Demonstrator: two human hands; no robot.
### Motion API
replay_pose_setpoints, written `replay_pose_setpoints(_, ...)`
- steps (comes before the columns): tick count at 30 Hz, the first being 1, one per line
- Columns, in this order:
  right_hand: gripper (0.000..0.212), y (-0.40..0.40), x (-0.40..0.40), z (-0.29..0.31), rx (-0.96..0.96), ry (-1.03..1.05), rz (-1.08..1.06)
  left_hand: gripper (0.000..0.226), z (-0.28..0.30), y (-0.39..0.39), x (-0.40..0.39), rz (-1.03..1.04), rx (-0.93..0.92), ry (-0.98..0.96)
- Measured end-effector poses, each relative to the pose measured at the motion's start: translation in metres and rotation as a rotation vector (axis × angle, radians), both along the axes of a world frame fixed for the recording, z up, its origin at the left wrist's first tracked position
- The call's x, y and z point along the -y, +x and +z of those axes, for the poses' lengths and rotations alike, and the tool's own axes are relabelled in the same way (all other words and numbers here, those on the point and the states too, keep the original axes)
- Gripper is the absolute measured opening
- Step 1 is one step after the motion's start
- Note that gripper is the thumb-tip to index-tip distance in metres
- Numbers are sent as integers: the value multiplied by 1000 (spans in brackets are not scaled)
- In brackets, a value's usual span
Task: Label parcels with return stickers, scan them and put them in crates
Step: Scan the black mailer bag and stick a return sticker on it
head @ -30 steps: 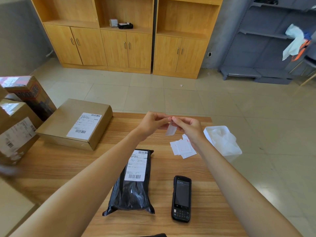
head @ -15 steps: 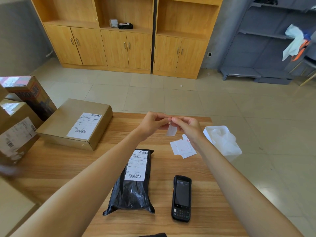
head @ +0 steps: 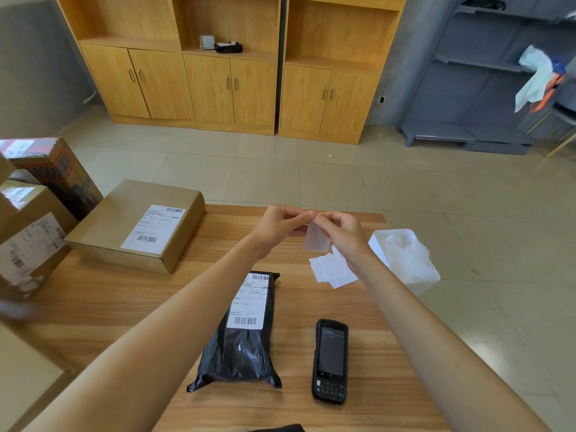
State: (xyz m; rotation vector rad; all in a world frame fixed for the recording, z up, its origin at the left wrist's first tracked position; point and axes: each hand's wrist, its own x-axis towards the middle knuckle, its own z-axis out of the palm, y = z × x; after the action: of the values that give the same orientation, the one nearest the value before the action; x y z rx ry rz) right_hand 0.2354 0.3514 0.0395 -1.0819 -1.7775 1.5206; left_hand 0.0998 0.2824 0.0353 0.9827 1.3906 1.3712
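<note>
My left hand (head: 279, 226) and my right hand (head: 341, 232) meet above the far middle of the wooden table (head: 93, 300), both pinching the top edge of a small white sticker (head: 316, 240) that hangs between them. Under my right wrist lies a loose pile of white stickers (head: 332, 271). A black plastic parcel (head: 246, 332) with a white shipping label lies in the middle of the table, nearer to me. To its right lies a black handheld scanner (head: 330, 360), screen up.
A flat cardboard box (head: 137, 224) with a label sits at the table's left. More taped boxes (head: 31, 232) are stacked at the far left edge. A white bin lined with plastic (head: 405, 255) stands past the table's right edge. Wooden cabinets (head: 230, 67) line the back wall.
Both hands stay at the same spot, still working the sticker's top edge with the fingertips. Nothing else has moved.
</note>
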Motion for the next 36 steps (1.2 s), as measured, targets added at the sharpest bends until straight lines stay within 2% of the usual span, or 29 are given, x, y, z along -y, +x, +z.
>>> replay_pose_setpoints(7,10,0,2,-1,-17,45,-3,23,2,-1,-2,38,12,-18)
replay_pose_setpoints(13,9,-1,2,-2,-58,35,-10,33,2,-1,-2,38,17,-34)
replay_pose_setpoints(23,5,-2,0,-2,-34,-7,-80,27,-3,-2,-3,56,-141,-22)
replay_pose_setpoints(36,12,-3,1,-1,44,67,-38,23,-7,-4,-4,52,-195,-47)
